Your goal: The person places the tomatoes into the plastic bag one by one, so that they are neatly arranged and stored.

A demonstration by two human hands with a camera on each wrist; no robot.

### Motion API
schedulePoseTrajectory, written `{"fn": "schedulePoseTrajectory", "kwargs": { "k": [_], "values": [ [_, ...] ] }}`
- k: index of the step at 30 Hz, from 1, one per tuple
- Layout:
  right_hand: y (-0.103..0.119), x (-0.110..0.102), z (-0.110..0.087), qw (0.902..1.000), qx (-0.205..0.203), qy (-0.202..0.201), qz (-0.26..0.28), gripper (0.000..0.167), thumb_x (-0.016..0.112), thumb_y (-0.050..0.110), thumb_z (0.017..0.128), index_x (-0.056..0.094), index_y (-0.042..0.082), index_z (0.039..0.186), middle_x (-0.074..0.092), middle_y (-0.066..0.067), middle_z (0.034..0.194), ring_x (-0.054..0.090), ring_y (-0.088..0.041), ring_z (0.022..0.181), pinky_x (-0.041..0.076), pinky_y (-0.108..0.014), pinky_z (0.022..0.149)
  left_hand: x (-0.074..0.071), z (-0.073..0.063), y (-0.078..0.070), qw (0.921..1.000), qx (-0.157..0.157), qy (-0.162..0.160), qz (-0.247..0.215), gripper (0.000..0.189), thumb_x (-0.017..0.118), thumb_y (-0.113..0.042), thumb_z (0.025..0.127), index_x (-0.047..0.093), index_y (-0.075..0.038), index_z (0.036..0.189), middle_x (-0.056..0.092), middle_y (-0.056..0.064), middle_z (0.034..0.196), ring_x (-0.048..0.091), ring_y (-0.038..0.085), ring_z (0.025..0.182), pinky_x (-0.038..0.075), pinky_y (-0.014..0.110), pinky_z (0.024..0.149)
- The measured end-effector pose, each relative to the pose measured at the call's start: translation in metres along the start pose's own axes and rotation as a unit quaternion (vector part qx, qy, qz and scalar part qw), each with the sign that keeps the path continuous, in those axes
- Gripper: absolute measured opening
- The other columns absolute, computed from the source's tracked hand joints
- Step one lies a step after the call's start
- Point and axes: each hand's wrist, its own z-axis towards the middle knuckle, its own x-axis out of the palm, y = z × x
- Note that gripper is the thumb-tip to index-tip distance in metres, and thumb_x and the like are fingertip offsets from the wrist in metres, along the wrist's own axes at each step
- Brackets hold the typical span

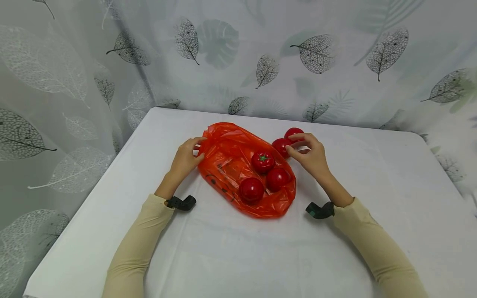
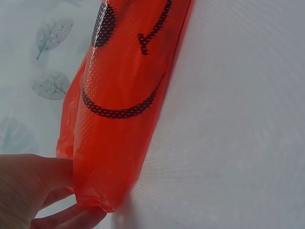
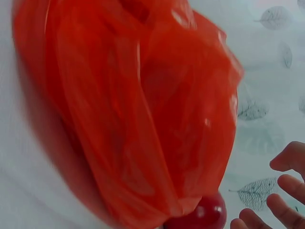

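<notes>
The left hand (image 1: 185, 158) lightly pinches the left edge of the bag (image 1: 228, 145), mid-frame; steady tension there should stop it sliding. The right hand (image 1: 312, 157), fingers parted and gripping nothing, should cup the two tomatoes (image 1: 280, 146) above right of centre singly. Left wrist shows the printed smile (image 2: 117, 114) plainly; head alone shows three tomatoes (image 1: 251, 190) within the bag

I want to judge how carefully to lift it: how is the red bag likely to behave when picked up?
The red bag looks floppy: its thin, translucent film is creased. It may sag towards the right hand, where three round fruits lie. Being smooth and glossy, they could roll if it tilts.
</notes>
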Motion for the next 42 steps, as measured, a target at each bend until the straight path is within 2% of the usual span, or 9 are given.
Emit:
{"fn": "schedulePoseTrajectory", "kwargs": {
  "k": [7, 14, 18, 26, 30, 32, 34, 42],
  "values": [
    [-0.049, -0.006, 0.013, 0.9987, 0.036, -0.036, -0.007, 0.032, 0.069, 0.009, 0.089, 0.063, -0.004, 0.118, 0.061, -0.021, 0.120, 0.061, -0.037, 0.099, 0.047, -0.005, 0.070, 0.000, 0.000, 0.000, 1.0000, -0.007, 0.005, -0.004, 0.046, 0.066, 0.000, 0.088, 0.055, 0.001, 0.133, 0.060, 0.022, 0.124, 0.061, 0.035, 0.110, 0.055, 0.046, 0.090],
    [-0.065, -0.008, 0.022, 0.9956, 0.059, -0.067, -0.031, 0.034, 0.070, 0.018, 0.089, 0.065, -0.002, 0.116, 0.059, -0.018, 0.118, 0.058, -0.030, 0.095, 0.046, -0.006, 0.068, -0.001, 0.000, -0.001, 1.0000, -0.007, 0.003, 0.002, 0.047, 0.066, 0.000, 0.088, 0.055, 0.000, 0.133, 0.061, 0.022, 0.122, 0.061, 0.035, 0.109, 0.055, 0.045, 0.090],
    [-0.071, -0.008, 0.026, 0.9929, 0.086, -0.077, -0.028, 0.036, 0.070, 0.019, 0.089, 0.064, -0.002, 0.118, 0.058, -0.018, 0.119, 0.056, -0.026, 0.093, 0.046, -0.008, 0.067, -0.001, 0.001, 0.000, 1.0000, -0.006, 0.003, 0.004, 0.047, 0.066, 0.000, 0.088, 0.055, 0.000, 0.133, 0.061, 0.021, 0.122, 0.061, 0.035, 0.109, 0.055, 0.045, 0.090],
    [-0.080, -0.007, 0.032, 0.9886, 0.141, -0.050, -0.017, 0.046, 0.068, 0.023, 0.091, 0.057, 0.001, 0.130, 0.049, -0.018, 0.135, 0.052, -0.034, 0.114, 0.046, -0.011, 0.074, 0.000, 0.001, 0.001, 1.0000, -0.007, 0.006, -0.003, 0.046, 0.065, 0.000, 0.088, 0.055, 0.000, 0.133, 0.060, 0.022, 0.124, 0.061, 0.035, 0.110, 0.055, 0.045, 0.091],
    [-0.084, -0.007, 0.034, 0.9849, 0.170, -0.029, -0.015, 0.051, 0.066, 0.025, 0.092, 0.053, 0.005, 0.136, 0.045, -0.014, 0.145, 0.047, -0.034, 0.124, 0.053, -0.029, 0.090, 0.000, 0.002, 0.002, 1.0000, -0.006, 0.006, -0.003, 0.046, 0.065, 0.000, 0.088, 0.055, 0.000, 0.133, 0.060, 0.022, 0.124, 0.060, 0.035, 0.110, 0.055, 0.045, 0.091],
    [-0.086, -0.007, 0.036, 0.9829, 0.183, -0.020, -0.011, 0.053, 0.066, 0.026, 0.092, 0.050, 0.006, 0.139, 0.044, -0.013, 0.147, 0.047, -0.034, 0.126, 0.052, -0.040, 0.096, 0.001, 0.002, 0.002, 1.0000, -0.006, 0.006, -0.001, 0.046, 0.065, 0.000, 0.088, 0.055, 0.000, 0.133, 0.060, 0.021, 0.123, 0.061, 0.035, 0.109, 0.055, 0.045, 0.091],
    [-0.088, -0.007, 0.037, 0.9810, 0.193, -0.013, -0.006, 0.056, 0.066, 0.028, 0.093, 0.048, 0.006, 0.141, 0.043, -0.013, 0.148, 0.047, -0.034, 0.127, 0.050, -0.046, 0.098, 0.001, 0.002, 0.003, 1.0000, -0.005, 0.006, 0.001, 0.046, 0.065, 0.000, 0.088, 0.055, -0.001, 0.133, 0.060, 0.021, 0.123, 0.061, 0.035, 0.109, 0.055, 0.045, 0.091],
    [-0.098, -0.003, 0.041, 0.9790, 0.203, -0.010, 0.001, 0.064, 0.069, 0.029, 0.091, 0.044, 0.006, 0.144, 0.044, -0.016, 0.146, 0.049, -0.035, 0.125, 0.047, -0.047, 0.102, 0.001, 0.001, 0.004, 1.0000, -0.002, 0.004, 0.004, 0.046, 0.065, 0.000, 0.088, 0.055, 0.000, 0.132, 0.061, 0.021, 0.122, 0.061, 0.034, 0.109, 0.055, 0.044, 0.090]
  ]
}}
